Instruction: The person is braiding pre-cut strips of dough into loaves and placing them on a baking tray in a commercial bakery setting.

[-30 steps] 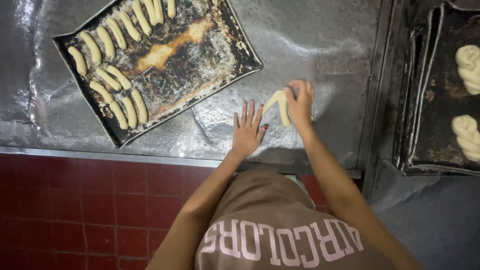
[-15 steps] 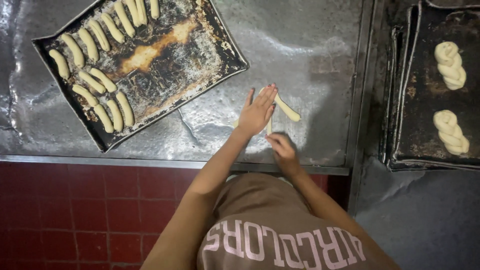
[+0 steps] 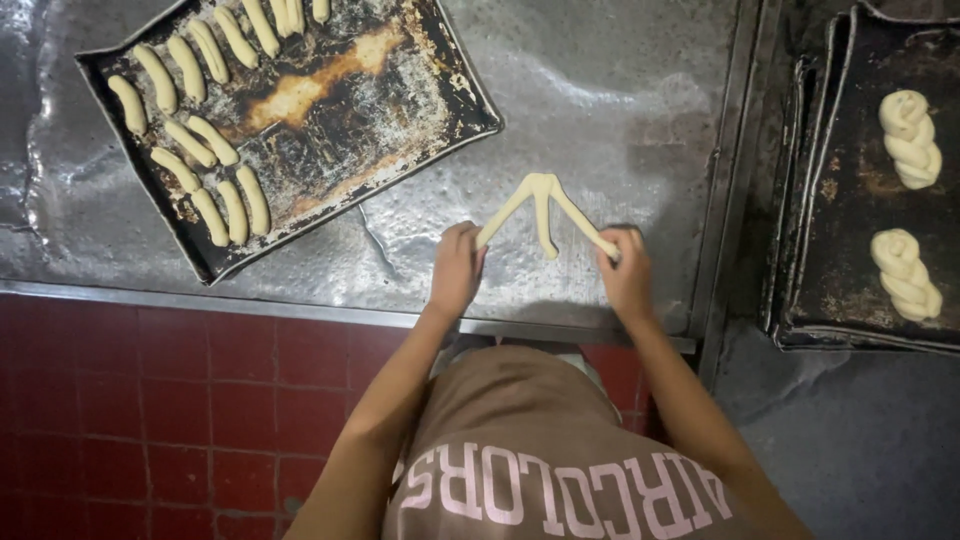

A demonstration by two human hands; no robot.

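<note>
Mid-table: dough strands (image 3: 545,205) btwn hands, room around.

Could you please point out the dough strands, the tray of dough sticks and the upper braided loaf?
Dough strands (image 3: 543,186): head view, joined top.
Tray of dough sticks (image 3: 330,150): head view, bare scorched middle.
Upper braided loaf (image 3: 910,138): head view, its middle.

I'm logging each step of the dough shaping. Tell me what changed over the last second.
Half a second ago the left hand lay flat on one short pale dough rope, the right hand drawn back. Now three thin pale dough strands fan from one joined tip, and each hand's fingers hold an outer strand's end. The dark baking tray of dough sticks and the braided loaves look unchanged.
</note>
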